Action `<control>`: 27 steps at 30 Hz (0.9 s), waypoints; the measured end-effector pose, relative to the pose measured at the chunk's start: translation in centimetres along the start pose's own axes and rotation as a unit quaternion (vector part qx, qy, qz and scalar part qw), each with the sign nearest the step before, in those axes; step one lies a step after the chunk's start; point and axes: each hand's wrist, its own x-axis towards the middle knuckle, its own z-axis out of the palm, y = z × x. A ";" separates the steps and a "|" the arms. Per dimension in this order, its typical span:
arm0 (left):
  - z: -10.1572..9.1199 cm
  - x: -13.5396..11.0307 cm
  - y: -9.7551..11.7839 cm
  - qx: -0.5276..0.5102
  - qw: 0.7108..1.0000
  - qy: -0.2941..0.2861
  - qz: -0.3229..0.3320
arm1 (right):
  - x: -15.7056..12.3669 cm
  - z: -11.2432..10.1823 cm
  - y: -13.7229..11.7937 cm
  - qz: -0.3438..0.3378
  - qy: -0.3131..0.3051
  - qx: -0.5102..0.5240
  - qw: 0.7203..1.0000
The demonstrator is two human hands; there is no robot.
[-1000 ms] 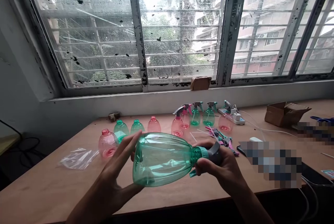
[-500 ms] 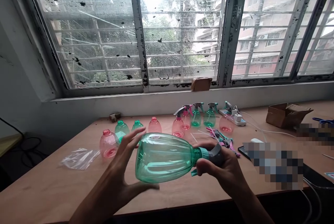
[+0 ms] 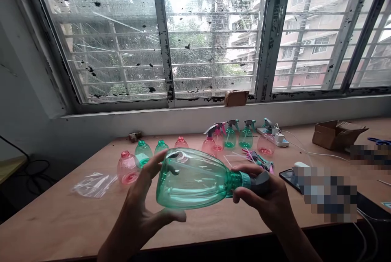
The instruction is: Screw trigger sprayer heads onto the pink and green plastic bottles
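Note:
A clear green spray bottle lies sideways in the air in front of me, its base to the left. My left hand grips the base end, thumb beneath and fingers above and behind it. My right hand is closed around the grey spray head and its teal collar, at the bottle's neck. The trigger is mostly hidden by my right hand. Behind the bottle stand headless bottles, among them a pink bottle and a green bottle.
Several bottles with spray heads, such as a green one, stand toward the window. Loose spray heads lie in a pile. A plastic bag is at left; a phone, power strip and cardboard box are at right.
My left hand's fingers have closed from outstretched onto the bottle's base. The bottle has tilted and turned slightly, and its neck and my right hand have shifted a little right.

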 end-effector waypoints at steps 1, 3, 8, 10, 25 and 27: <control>0.1 -0.1 -0.1 0.002 1.000 -0.010 -0.006 | -0.1 0.1 -0.1 0.001 0.006 -0.001 1.000; 0.3 -0.2 0.1 0.019 0.999 -0.040 0.001 | -0.2 0.0 -0.3 0.004 0.008 -0.002 1.000; 0.8 0.5 1.6 0.039 0.996 -0.033 0.068 | 0.5 -0.4 -0.4 0.038 -0.007 0.018 0.999; 0.8 0.6 1.7 0.020 0.997 -0.029 0.068 | 0.6 -0.4 -0.5 0.052 -0.016 0.032 0.998; -0.8 0.2 0.8 0.070 0.991 -0.062 0.100 | 0.1 -0.1 -1.1 0.061 -0.003 -0.002 0.998; -1.0 0.0 0.7 0.066 0.994 -0.044 0.080 | 0.0 -0.2 -1.0 0.069 -0.005 -0.004 0.998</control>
